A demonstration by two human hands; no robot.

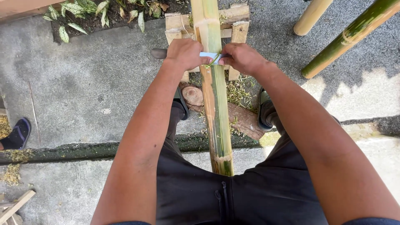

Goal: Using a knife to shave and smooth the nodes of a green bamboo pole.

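Other person's foot: a dark slipper [16, 134] is seen at the far left edge, on the concrete floor [83, 83], well apart from the work.
Plants: variegated leaves [75, 10] are seen in a soil bed at the top left, beyond the concrete.
Wood scraps: pale offcuts [14, 204] are seen in the lower left corner.
Left hand: the left hand [185, 53] is closed around the dark handle [159, 53] of a blade, just left of the bamboo; its fingers are curled tight on the grip.
Blade: a pale, flat knife blade [209, 55] is held crosswise on the bamboo, between the two hands, with a thin green sliver curled up at it.
Bamboo pole: a green and tan bamboo pole [216, 108] is laid lengthwise between the knees, its near end by the lap, its far end on a small wooden pallet [239, 31]; part of its skin is stripped to pale yellow.
Log: a short round log [239, 118] is seen under the pole, with green shavings scattered about it.
Right hand: the right hand [243, 58] is closed on the far end of the blade, just right of the pole, its fingers wrapped over it.
Other poles: two more bamboo poles [350, 35] are seen lying at the top right, apart from the worked one.
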